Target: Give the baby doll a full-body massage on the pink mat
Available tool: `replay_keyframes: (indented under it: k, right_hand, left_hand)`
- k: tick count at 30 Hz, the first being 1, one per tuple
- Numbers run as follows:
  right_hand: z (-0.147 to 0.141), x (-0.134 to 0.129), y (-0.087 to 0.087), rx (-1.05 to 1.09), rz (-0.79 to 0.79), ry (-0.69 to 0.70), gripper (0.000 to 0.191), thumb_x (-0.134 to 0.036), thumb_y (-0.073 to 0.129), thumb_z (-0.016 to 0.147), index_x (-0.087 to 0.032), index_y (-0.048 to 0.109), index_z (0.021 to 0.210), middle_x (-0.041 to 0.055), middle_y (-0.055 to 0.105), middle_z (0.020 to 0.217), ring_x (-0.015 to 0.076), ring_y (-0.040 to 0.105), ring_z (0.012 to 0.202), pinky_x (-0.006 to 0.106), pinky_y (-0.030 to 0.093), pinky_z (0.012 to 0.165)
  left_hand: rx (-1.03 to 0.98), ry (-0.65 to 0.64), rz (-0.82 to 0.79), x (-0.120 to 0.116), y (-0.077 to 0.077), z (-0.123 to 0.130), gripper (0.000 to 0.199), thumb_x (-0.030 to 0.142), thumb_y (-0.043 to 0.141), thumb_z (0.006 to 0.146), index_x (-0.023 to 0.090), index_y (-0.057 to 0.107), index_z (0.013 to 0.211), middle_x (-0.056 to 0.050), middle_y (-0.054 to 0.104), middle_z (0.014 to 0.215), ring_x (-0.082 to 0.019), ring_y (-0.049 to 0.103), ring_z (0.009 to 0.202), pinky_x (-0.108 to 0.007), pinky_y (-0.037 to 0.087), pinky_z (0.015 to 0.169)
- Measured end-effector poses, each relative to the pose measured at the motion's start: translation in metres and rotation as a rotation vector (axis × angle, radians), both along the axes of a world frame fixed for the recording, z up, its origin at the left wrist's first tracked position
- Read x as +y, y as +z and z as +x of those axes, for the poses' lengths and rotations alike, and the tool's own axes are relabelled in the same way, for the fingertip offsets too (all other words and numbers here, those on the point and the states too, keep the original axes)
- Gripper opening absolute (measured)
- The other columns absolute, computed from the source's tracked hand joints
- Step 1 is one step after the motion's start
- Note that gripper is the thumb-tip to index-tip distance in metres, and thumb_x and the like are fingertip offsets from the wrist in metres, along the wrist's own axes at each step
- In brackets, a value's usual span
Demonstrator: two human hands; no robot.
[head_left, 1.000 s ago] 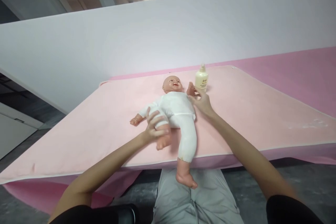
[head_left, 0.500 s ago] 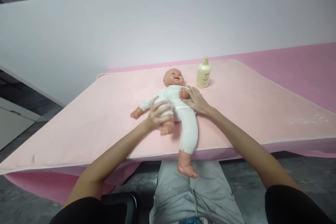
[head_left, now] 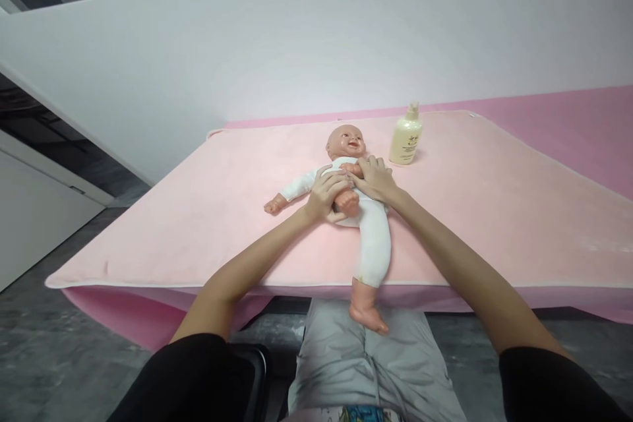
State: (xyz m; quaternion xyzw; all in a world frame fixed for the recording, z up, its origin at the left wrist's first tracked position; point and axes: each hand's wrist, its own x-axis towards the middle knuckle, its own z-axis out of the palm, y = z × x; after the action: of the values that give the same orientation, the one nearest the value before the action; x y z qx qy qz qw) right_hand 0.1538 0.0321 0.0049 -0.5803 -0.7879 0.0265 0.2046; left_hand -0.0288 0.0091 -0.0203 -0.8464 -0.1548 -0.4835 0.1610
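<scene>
Doll (head_left: 368,224) leg folded up since before, bottle (head_left: 405,138) beside head

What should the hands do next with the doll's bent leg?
Probably ease the bent leg back down flat. The left hand grips that leg folded onto the doll, the right hand rests on its chest, and its other leg hangs over the pink mat edge.

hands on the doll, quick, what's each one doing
left hand: closed around the doll's bent leg.
right hand: fingers resting on the doll's chest, gripping nothing visible.
</scene>
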Motion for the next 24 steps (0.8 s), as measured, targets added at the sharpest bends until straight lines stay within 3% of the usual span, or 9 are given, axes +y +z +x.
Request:
replay_keyframes:
  k: [5, 12, 16, 24]
  right_hand:
    - [0.003, -0.005, -0.002, 0.017, 0.019, -0.011, 0.051, -0.061, 0.034, 0.09, -0.02, 0.051, 0.115, 0.0158, 0.052, 0.118, 0.0344, 0.044, 0.111, 0.055, 0.041, 0.088]
    - [0.013, -0.005, -0.013, 0.197, 0.048, 0.054, 0.048, -0.055, 0.051, 0.084, -0.022, 0.05, 0.118, 0.0131, 0.052, 0.12, 0.0329, 0.042, 0.115, 0.053, 0.04, 0.094]
    - [0.014, -0.002, -0.017, 0.251, 0.074, 0.056, 0.047, -0.052, 0.052, 0.083, -0.021, 0.05, 0.118, 0.0127, 0.053, 0.119, 0.0324, 0.043, 0.115, 0.053, 0.039, 0.095]
    - [0.015, -0.001, -0.019, 0.282, 0.108, 0.069, 0.044, -0.045, 0.051, 0.083, -0.02, 0.051, 0.118, 0.0122, 0.055, 0.118, 0.0313, 0.045, 0.114, 0.051, 0.04, 0.096]
  left_hand:
    - [-0.023, 0.024, -0.024, 0.0, -0.001, 0.003, 0.047, 0.051, 0.054, 0.075, 0.019, 0.057, 0.109, -0.01, 0.07, 0.102, -0.028, 0.064, 0.106, -0.055, 0.039, 0.104]
    - [-0.112, 0.011, 0.037, -0.008, -0.001, 0.002, 0.046, 0.047, 0.051, 0.08, 0.015, 0.056, 0.113, -0.011, 0.07, 0.104, -0.028, 0.064, 0.109, -0.056, 0.041, 0.106]
    - [-0.153, 0.034, 0.017, -0.008, -0.002, 0.001, 0.05, 0.054, 0.046, 0.085, 0.014, 0.057, 0.113, -0.011, 0.071, 0.105, -0.027, 0.065, 0.107, -0.054, 0.042, 0.107]
    - [-0.189, 0.076, 0.029, -0.005, -0.006, 0.002, 0.042, 0.05, 0.046, 0.089, 0.015, 0.058, 0.11, -0.012, 0.071, 0.106, -0.025, 0.062, 0.113, -0.053, 0.044, 0.105]
